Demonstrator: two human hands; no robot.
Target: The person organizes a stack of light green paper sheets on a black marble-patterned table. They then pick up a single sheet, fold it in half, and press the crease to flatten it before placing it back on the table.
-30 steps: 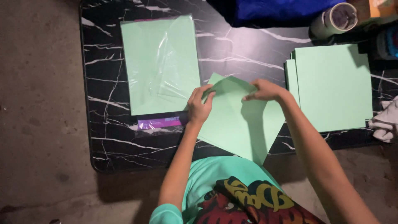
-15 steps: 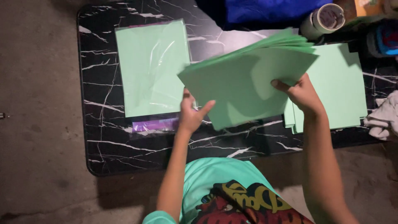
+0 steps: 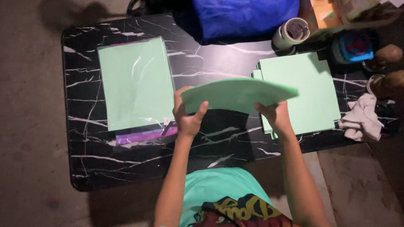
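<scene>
Head view: both hands hold a sheet bundle (image 3: 237, 94) above the table (image 3: 219, 138).
Bundle: light green, bowed, raised over table middle, seen nearly edge-on.
Left hand (image 3: 188, 117): closed on bundle's left end, thumb up the near face.
Right hand (image 3: 275, 115): closed on bundle's right end from beneath.
Table left: bagged sheets (image 3: 134, 82), flat.
Table right: loose stack (image 3: 309, 90); rag (image 3: 361, 117) beyond it.
Table far edge: tape roll (image 3: 291, 32).
Doing it well: grip both ends evenly, keep edges squared so no sheet slips.
</scene>
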